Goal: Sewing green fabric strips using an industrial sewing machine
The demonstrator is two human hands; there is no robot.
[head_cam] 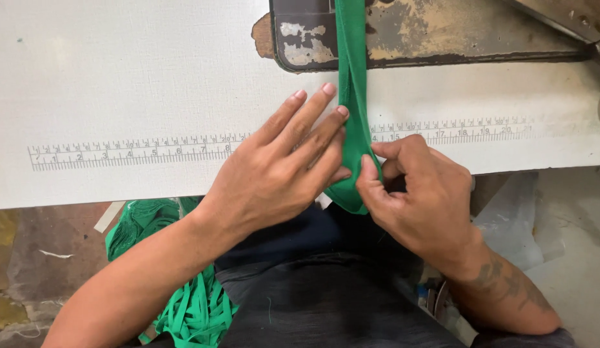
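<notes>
Green fabric strip (353, 84) runs nearly straight up-down in the head view, long axis perpendicular to the table edge. Far end goes up across the worn metal machine bed (442, 32) and out the top of frame. Near end hangs just past the table's front edge, between both hands, tip pointing down toward the person's lap.

Strip looks folded lengthwise, two edges visible along the upper run, widening slightly toward the lower end.

Left hand (280, 171): palm down, fingers extended and together, lying flat on the strip's left side, fingertips reaching up to about the printed ruler line. Pressing, not pinching; no closed grasp visible.

Right hand (419, 193): thumb and forefinger closed together on the strip's right edge near the lower end, other fingers curled in. Pinch is clamped on the fabric.

White tabletop (119, 77) carries a printed ruler scale (132, 151) running left-right, so the strip crosses it at roughly a right angle.

Pile of green strips (184, 303) sits below the table edge by the left forearm, loose and tangled. Translucent plastic bag (512, 219) lies lower right, beside the right wrist.
</notes>
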